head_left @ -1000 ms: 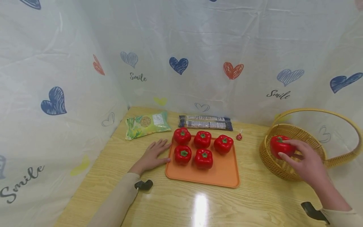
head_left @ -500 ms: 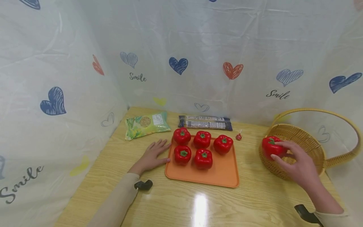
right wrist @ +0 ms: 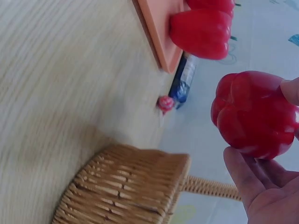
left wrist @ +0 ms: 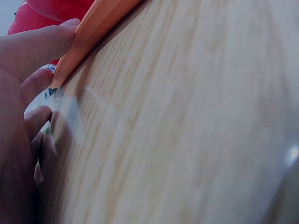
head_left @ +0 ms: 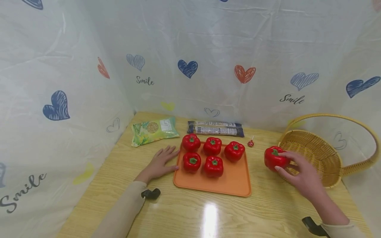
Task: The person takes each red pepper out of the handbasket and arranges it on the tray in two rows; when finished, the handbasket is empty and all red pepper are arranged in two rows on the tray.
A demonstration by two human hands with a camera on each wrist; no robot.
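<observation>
My right hand (head_left: 303,177) grips a red bell pepper (head_left: 274,158) with a green stem, between thumb and fingers. In the head view the pepper overlaps the left rim of the wicker basket (head_left: 333,165); the right wrist view shows the pepper (right wrist: 254,114) raised above the table. My left hand (head_left: 159,165) lies with its fingers spread at the left edge of an orange tray (head_left: 232,185). Its thumb touches the tray rim (left wrist: 88,32). Several more red bell peppers stand on the tray, among them a front one (head_left: 213,167) and a back right one (head_left: 234,151).
A green and yellow food packet (head_left: 154,131) lies behind my left hand. Two long dark packets (head_left: 215,129) lie behind the tray, with a small red lollipop (head_left: 251,143) to their right. The basket's tall handle (head_left: 336,115) arches up on the right. A printed curtain (head_left: 208,39) encloses the table.
My right hand has carried the red bell pepper leftward, from inside the basket to past its left rim. The left hand and the tray stay as they were.
</observation>
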